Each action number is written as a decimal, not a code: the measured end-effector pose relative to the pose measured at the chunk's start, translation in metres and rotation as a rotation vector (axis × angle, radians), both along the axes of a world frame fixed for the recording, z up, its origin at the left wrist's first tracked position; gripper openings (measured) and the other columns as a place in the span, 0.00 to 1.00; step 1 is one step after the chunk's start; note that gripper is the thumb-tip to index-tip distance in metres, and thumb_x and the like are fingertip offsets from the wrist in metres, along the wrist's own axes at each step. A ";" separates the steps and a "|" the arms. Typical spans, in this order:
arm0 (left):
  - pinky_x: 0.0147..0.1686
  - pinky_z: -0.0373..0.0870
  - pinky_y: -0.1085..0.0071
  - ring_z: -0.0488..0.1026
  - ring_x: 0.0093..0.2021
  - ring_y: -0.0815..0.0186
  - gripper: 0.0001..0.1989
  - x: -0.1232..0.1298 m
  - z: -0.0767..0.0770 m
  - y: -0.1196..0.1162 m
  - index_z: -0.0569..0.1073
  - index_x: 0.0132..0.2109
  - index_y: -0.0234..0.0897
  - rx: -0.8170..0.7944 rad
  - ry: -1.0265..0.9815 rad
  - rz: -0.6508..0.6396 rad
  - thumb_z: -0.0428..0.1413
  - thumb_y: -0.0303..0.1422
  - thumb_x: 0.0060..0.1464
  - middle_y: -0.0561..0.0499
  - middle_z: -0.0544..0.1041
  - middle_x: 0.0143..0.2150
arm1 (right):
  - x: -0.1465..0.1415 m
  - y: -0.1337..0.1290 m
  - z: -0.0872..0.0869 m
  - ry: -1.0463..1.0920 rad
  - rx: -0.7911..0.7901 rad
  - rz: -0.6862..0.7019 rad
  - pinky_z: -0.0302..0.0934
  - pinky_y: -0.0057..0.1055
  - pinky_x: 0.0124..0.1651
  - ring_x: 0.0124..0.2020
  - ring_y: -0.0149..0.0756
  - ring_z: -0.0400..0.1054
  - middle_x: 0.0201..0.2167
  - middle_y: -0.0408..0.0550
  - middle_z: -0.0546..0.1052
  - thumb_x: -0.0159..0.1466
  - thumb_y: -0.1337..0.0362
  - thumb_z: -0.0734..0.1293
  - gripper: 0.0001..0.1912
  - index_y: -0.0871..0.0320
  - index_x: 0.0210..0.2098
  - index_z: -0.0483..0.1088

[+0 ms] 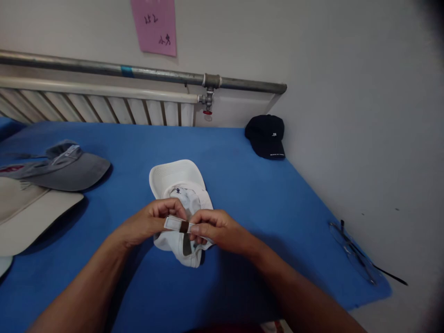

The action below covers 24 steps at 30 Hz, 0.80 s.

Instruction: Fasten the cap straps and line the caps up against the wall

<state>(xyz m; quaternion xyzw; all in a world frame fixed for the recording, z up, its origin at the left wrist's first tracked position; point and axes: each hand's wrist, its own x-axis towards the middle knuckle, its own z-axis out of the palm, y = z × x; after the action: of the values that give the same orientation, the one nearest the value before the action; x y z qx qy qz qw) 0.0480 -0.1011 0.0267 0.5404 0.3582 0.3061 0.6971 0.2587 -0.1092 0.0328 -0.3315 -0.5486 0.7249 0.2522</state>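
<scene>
White cap strap between fingers

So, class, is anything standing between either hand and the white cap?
Nothing visible does: the right hand pinches the strap of the white cap, and the left hand is at the strap's end. The dark cap and glasses lie off to the right.

2 curled hands close together

plain indoor room, ribbed radiator, metal pipe, pink handwritten note, pale wall, blue tabletop
</scene>
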 end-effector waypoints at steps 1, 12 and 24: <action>0.27 0.61 0.78 0.67 0.26 0.74 0.09 0.001 0.000 0.000 0.74 0.33 0.35 -0.013 0.001 -0.005 0.65 0.35 0.48 0.54 0.75 0.27 | -0.001 0.000 0.000 0.004 0.003 0.000 0.57 0.26 0.31 0.24 0.25 0.63 0.26 0.42 0.73 0.59 0.62 0.66 0.07 0.60 0.29 0.71; 0.29 0.60 0.77 0.66 0.27 0.73 0.10 -0.003 0.002 0.001 0.74 0.32 0.35 0.047 0.069 0.029 0.65 0.36 0.48 0.54 0.73 0.27 | 0.007 0.002 0.002 -0.018 0.027 0.011 0.59 0.27 0.32 0.26 0.27 0.65 0.25 0.42 0.74 0.58 0.61 0.68 0.08 0.60 0.31 0.73; 0.31 0.61 0.76 0.68 0.31 0.71 0.09 -0.009 0.000 0.004 0.77 0.39 0.37 -0.035 -0.042 0.034 0.61 0.38 0.54 0.52 0.74 0.33 | 0.002 0.005 -0.001 -0.082 0.086 -0.052 0.56 0.26 0.30 0.24 0.26 0.63 0.25 0.41 0.72 0.58 0.63 0.66 0.06 0.60 0.28 0.70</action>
<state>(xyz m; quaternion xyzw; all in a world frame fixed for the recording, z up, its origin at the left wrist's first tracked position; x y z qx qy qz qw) 0.0391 -0.0974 0.0272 0.5154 0.3578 0.3230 0.7085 0.2606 -0.1045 0.0318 -0.3637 -0.5804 0.6797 0.2624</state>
